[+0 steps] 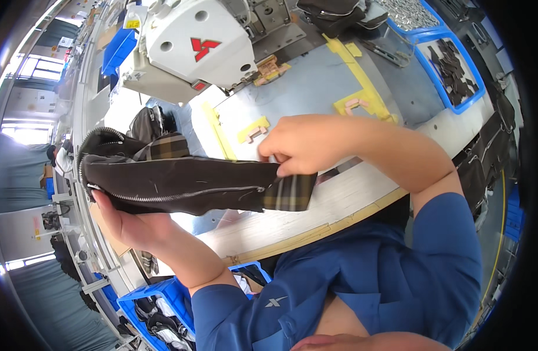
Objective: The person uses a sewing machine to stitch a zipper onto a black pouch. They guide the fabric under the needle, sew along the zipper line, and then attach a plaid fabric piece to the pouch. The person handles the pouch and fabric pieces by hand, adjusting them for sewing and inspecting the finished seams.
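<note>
Holding a dark zippered piece (181,175) aloft over the front left part of the bench (339,196), before the white machine head (178,67). Pinching narrowly with the right hand (307,143), thumb and forefinger closed on the upper edge beside the plaid end (289,194); supporting the opposite end from below with the left hand (134,225), partly behind the cloth, so impossible to tell the full spread of its fingers. Could sag or twist through the middle, being held only near the two ends, if allowed to slacken. Could slip from the right hand first, given so small a pinch. Could kink along the metal zipper (158,199) if bent too sharply at the left end, or snag teeth on the plaid flap (169,146) just behind. If lowered carelessly, might catch on the small pink block (258,134) or lift the yellow tape (216,131), or nudge the dark pouch (146,124) beside the machine head. If drawn too far back, might slide over the bench's front edge, toward the blue crate (178,292) below.
</note>
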The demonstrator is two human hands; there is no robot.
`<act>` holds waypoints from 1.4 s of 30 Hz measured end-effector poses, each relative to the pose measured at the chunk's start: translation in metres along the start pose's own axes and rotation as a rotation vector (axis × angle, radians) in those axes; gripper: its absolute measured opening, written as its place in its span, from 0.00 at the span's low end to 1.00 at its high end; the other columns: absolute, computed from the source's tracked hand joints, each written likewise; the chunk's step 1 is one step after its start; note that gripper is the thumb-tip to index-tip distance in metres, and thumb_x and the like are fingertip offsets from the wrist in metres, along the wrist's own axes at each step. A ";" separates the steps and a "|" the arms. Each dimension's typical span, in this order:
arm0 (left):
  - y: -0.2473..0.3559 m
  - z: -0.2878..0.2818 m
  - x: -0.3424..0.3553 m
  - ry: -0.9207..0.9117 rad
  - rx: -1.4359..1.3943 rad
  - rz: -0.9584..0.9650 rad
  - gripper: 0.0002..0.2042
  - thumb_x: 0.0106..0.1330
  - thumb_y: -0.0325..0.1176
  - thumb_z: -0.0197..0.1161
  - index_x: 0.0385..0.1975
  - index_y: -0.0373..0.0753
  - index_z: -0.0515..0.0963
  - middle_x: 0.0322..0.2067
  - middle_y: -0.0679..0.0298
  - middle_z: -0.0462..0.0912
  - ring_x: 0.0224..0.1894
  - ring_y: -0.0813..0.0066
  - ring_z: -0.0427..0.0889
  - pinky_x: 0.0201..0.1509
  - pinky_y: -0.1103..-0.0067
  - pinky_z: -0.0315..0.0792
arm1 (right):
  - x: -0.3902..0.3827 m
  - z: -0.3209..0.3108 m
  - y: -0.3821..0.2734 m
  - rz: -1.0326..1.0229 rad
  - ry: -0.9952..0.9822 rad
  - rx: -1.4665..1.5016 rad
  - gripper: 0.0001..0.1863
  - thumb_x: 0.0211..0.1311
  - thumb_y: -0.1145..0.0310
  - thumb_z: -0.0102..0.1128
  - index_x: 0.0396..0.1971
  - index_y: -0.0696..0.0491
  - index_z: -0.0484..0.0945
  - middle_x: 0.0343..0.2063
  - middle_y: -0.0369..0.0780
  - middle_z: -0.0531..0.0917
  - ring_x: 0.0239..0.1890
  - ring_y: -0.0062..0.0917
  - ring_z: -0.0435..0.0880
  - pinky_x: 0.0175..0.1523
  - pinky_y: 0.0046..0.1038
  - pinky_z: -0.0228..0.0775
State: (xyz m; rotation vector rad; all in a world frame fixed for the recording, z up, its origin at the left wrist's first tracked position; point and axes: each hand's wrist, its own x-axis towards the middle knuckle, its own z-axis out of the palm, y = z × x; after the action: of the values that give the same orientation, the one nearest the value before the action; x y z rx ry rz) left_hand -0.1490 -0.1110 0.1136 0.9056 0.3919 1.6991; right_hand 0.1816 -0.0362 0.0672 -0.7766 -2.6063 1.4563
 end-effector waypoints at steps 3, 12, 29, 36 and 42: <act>0.017 -0.035 -0.010 0.514 0.664 -0.076 0.23 0.80 0.44 0.62 0.59 0.28 0.81 0.52 0.50 0.88 0.54 0.60 0.87 0.61 0.63 0.79 | 0.001 -0.010 0.003 0.033 0.002 0.051 0.10 0.65 0.70 0.68 0.44 0.57 0.86 0.35 0.44 0.90 0.38 0.36 0.89 0.42 0.37 0.76; -0.029 0.022 -0.019 -0.194 1.563 -0.081 0.23 0.52 0.35 0.84 0.46 0.31 0.86 0.34 0.58 0.87 0.39 0.64 0.86 0.50 0.74 0.78 | -0.013 -0.019 -0.005 -0.109 0.055 0.298 0.09 0.73 0.67 0.60 0.36 0.57 0.79 0.25 0.36 0.81 0.27 0.21 0.74 0.35 0.31 0.66; -0.023 0.110 0.087 -0.411 0.509 -0.065 0.22 0.67 0.20 0.69 0.62 0.24 0.78 0.55 0.47 0.88 0.56 0.57 0.89 0.66 0.65 0.81 | -0.024 0.001 -0.003 -0.438 0.221 0.668 0.33 0.58 0.52 0.83 0.55 0.61 0.83 0.45 0.41 0.89 0.47 0.24 0.84 0.53 0.30 0.77; 0.000 0.117 0.089 -0.161 0.352 0.101 0.15 0.77 0.21 0.61 0.59 0.23 0.80 0.53 0.47 0.89 0.51 0.59 0.92 0.59 0.67 0.87 | -0.024 0.010 -0.022 -0.323 0.178 0.302 0.22 0.58 0.60 0.81 0.46 0.60 0.87 0.34 0.38 0.90 0.35 0.20 0.83 0.42 0.29 0.76; -0.008 0.120 0.084 -0.167 0.278 -0.009 0.12 0.78 0.23 0.61 0.56 0.24 0.82 0.49 0.48 0.90 0.45 0.61 0.93 0.52 0.70 0.90 | -0.013 0.025 -0.031 -0.378 0.173 0.529 0.20 0.57 0.66 0.81 0.47 0.59 0.88 0.36 0.38 0.91 0.37 0.18 0.85 0.43 0.26 0.78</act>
State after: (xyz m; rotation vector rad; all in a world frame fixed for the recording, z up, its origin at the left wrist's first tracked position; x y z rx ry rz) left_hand -0.0628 -0.0531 0.2175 1.2372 0.5264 1.5704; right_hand 0.1732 -0.0746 0.0811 -0.3090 -1.9557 1.7360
